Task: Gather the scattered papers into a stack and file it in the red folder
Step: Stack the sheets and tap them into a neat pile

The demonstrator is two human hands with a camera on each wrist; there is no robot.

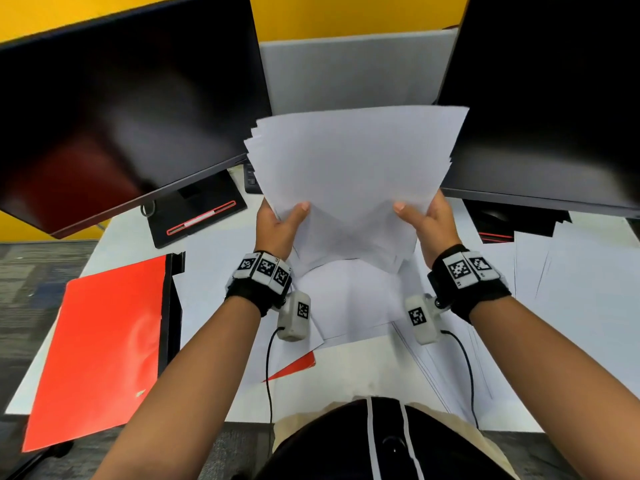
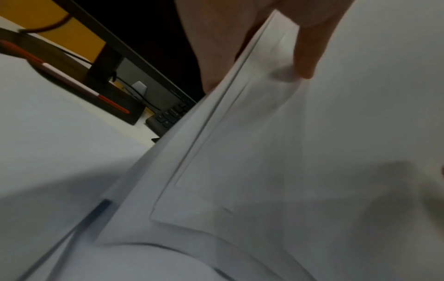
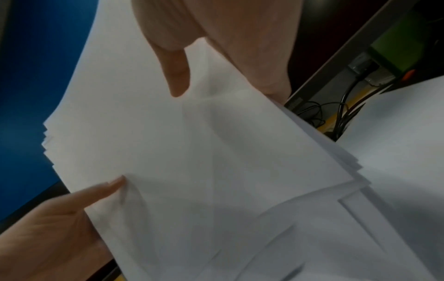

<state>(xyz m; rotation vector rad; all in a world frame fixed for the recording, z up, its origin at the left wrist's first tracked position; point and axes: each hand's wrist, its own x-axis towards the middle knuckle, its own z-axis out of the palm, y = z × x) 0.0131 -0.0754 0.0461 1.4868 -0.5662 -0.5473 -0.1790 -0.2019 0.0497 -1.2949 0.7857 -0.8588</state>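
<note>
I hold a loosely squared stack of white papers (image 1: 353,168) upright above the desk, its bottom edge near the sheets below. My left hand (image 1: 282,221) grips its lower left edge, thumb on the front face. My right hand (image 1: 424,220) grips the lower right edge the same way. In the left wrist view the stack (image 2: 264,142) fills the frame under my thumb (image 2: 310,57). The right wrist view shows the stack (image 3: 192,152) pinched by both thumbs. The red folder (image 1: 100,344) lies flat at the desk's left, overhanging the front edge. More loose sheets (image 1: 349,299) lie on the desk.
Two dark monitors (image 1: 114,109) (image 1: 554,98) flank the stack closely. A black stand with a red pen (image 1: 199,218) sits behind the left hand. A keyboard corner (image 2: 170,114) shows beside the stack. More papers (image 1: 571,271) cover the desk's right side. A red corner (image 1: 298,365) pokes out under sheets.
</note>
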